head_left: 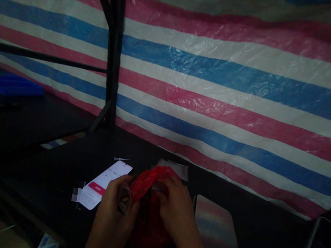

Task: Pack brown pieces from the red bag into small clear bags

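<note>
Left hand (115, 209) and right hand (173, 210) both pinch a red plastic bag (146, 187), fingers closed on its top, low over the dark tabletop (53, 165). Just left lies a lit phone (105, 183); right, a metal scale plate (216, 229); behind, a striped tarp (236, 89).

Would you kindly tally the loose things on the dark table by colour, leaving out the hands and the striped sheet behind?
Red: 1, the red plastic bag held by the left hand and right hand.
White: 1, the lit phone.
Blue: 1, the blue tray.
Silvery grey: 1, the flat plate.
Clear: 1, the small clear bag.
Total: 5
</note>
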A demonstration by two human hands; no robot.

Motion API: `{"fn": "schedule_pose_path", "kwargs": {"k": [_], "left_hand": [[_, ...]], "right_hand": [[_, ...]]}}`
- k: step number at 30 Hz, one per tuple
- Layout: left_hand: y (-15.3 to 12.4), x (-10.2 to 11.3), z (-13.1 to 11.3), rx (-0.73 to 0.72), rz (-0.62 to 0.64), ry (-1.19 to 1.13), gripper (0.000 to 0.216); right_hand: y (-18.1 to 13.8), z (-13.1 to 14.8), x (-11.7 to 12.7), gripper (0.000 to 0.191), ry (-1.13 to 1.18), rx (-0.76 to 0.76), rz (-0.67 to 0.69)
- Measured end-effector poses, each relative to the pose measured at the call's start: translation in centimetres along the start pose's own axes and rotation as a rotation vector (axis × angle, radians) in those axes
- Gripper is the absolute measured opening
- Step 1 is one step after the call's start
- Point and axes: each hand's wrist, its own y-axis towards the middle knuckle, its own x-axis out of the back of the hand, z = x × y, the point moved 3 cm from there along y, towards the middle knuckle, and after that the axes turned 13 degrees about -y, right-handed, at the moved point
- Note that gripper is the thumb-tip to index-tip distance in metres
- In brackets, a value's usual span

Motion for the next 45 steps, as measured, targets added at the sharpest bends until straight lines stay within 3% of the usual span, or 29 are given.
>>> {"fn": "schedule_pose_path", "kwargs": {"k": [4,11,17,23,28,33,37,41,43,45], "left_hand": [[0.3,0.2,-0.7,0.004,-0.042,0.040,0.046],[0.5,0.5,-0.3,0.097,0.016,0.064,0.050],[0.8,0.3,0.4,0.178,0.070,-0.036,0.053],[1.0,0.5,0.2,0.184,0.061,-0.107,0.055],[1.0,0.9,-0.5,0.086,0.019,-0.028,0.053],[0.9,1.0,-0.2,-0.074,-0.043,0.012,0.059],[0.2,1.0,-0.6,-0.341,-0.037,0.092,0.061],[-2.1,0.7,-2.4,-0.620,-0.099,0.047,0.057],[-3.4,0.2,-3.0,-0.555,-0.138,-0.091,0.050],[-4.5,-0.7,-3.2,-0.338,-0.124,-0.226,0.042]], "right_hand": [[0.0,0.5,-1.3,0.042,-0.045,0.035,0.031],[0.1,0.2,-0.9,0.055,-0.347,-0.056,0.022],[0.4,0.9,-1.6,0.038,-0.079,-0.009,0.040],[0.1,0.7,-1.7,0.032,-0.016,0.003,0.058],[0.0,0.5,-0.7,0.039,-0.099,-0.015,0.031],[-1.4,3.1,2.5,0.018,0.041,0.026,0.078],[-2.5,5.5,3.7,0.011,0.285,0.022,0.195],[-2.5,5.8,4.1,0.020,0.349,0.025,0.161],[-2.5,5.2,4.8,0.023,0.425,0.019,0.120],[-2.6,4.2,5.7,0.022,0.487,-0.013,0.071]]}}
